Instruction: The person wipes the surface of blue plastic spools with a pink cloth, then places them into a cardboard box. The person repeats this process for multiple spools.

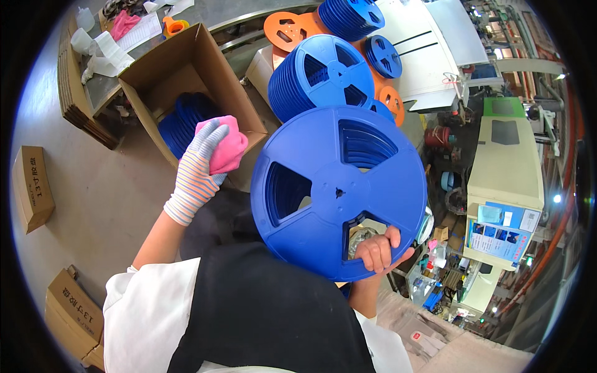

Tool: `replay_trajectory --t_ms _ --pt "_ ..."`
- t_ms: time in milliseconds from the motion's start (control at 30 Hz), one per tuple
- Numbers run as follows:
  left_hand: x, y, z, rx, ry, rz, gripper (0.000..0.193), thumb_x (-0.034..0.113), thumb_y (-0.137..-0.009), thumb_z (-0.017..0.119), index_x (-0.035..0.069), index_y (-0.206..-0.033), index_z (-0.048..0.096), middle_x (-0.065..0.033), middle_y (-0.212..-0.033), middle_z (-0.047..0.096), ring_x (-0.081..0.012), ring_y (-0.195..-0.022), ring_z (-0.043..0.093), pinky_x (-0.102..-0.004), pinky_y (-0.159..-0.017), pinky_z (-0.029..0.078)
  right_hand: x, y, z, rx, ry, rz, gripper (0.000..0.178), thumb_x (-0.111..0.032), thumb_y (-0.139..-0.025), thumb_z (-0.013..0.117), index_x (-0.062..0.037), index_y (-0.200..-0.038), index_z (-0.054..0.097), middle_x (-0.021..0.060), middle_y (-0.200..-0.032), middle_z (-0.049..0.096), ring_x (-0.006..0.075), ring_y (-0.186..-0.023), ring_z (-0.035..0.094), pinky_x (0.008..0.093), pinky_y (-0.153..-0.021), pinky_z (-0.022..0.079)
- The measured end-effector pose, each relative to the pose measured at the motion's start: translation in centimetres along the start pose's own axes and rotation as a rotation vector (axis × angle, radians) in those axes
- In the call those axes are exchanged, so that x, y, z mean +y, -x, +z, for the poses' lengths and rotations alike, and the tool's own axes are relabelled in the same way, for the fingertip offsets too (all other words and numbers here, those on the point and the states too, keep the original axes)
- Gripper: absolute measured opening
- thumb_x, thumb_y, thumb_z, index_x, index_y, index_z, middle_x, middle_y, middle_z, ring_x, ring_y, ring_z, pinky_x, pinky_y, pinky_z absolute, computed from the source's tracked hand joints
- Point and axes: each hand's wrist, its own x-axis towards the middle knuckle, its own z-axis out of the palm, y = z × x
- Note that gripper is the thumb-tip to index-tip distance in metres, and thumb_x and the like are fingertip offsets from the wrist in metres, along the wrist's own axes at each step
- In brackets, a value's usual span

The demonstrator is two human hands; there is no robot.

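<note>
In my left hand, gloved in striped knit, is a bunched pink cloth, gripped near the side of an open cardboard box. My bare right hand reaches through a cut-out of a large blue plastic reel, its fingers wrapped over the edge. Further blue reels show through the cut-outs behind the front one, so it looks like a stack; how many my hand bears is hidden. The cloth and the held reel are apart.
Blue reels lie inside the cardboard box. Beyond stand a stack of blue reels and orange reels. Smaller cartons sit on the floor at left. Machinery fills the right side.
</note>
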Motion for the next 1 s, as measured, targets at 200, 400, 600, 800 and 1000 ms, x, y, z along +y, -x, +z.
replay_trajectory --t_ms 200,400,600,800,1000 --pt "2.4 0.6 0.2 -0.588 -0.591 0.287 0.085 -0.007 -0.078 0.062 0.039 -0.147 0.042 -0.0180 -0.148 0.043 -0.0366 -0.101 0.063 -0.0412 -0.080 0.054 0.0 -1.7 0.6 0.107 -0.120 -0.043 0.034 -0.041 -0.099 0.059 -0.0112 -0.102 0.044 -0.0003 -0.060 0.047 0.0106 -0.049 0.046 0.0263 -0.051 0.035" --pt "-1.4 3.5 5.3 -0.595 -0.352 0.274 0.074 -0.003 -0.089 0.055 0.037 -0.147 0.037 -0.0165 -0.154 0.037 -0.0352 -0.104 0.066 -0.0395 -0.083 0.056 -0.7 -2.6 0.1 0.163 -0.100 -0.022 0.037 -0.042 -0.100 0.058 -0.0078 -0.109 0.045 -0.0003 -0.063 0.047 0.0102 -0.050 0.045 0.0264 -0.053 0.034" --pt "2.9 1.5 1.9 -0.518 -0.483 0.510 0.050 0.005 -0.087 0.059 0.030 -0.129 0.049 -0.0153 -0.148 0.045 -0.0306 -0.085 0.065 -0.0387 -0.070 0.053 -0.8 -2.1 -0.5 0.043 -0.055 0.025 0.036 -0.040 -0.098 0.060 -0.0082 -0.106 0.046 -0.0004 -0.061 0.049 0.0097 -0.048 0.049 0.0264 -0.050 0.039" --pt "3.8 1.8 0.4 -0.366 -0.550 0.612 0.045 0.009 -0.078 0.063 0.028 -0.118 0.055 -0.0152 -0.137 0.053 -0.0268 -0.077 0.063 -0.0389 -0.066 0.052 -1.4 -1.4 -1.7 -0.106 0.014 0.069 0.043 -0.042 -0.100 0.058 -0.0040 -0.116 0.047 0.0018 -0.062 0.051 0.0124 -0.050 0.053 0.0292 -0.052 0.044" --pt "4.4 1.3 -0.3 -0.359 -0.582 0.630 0.042 0.010 -0.078 0.064 0.027 -0.116 0.057 -0.0145 -0.141 0.052 -0.0276 -0.081 0.065 -0.0391 -0.066 0.052 -1.5 -0.9 -2.2 -0.037 -0.024 0.046 0.043 -0.042 -0.100 0.058 -0.0046 -0.120 0.047 0.0037 -0.067 0.054 0.0137 -0.053 0.054 0.0308 -0.055 0.045"
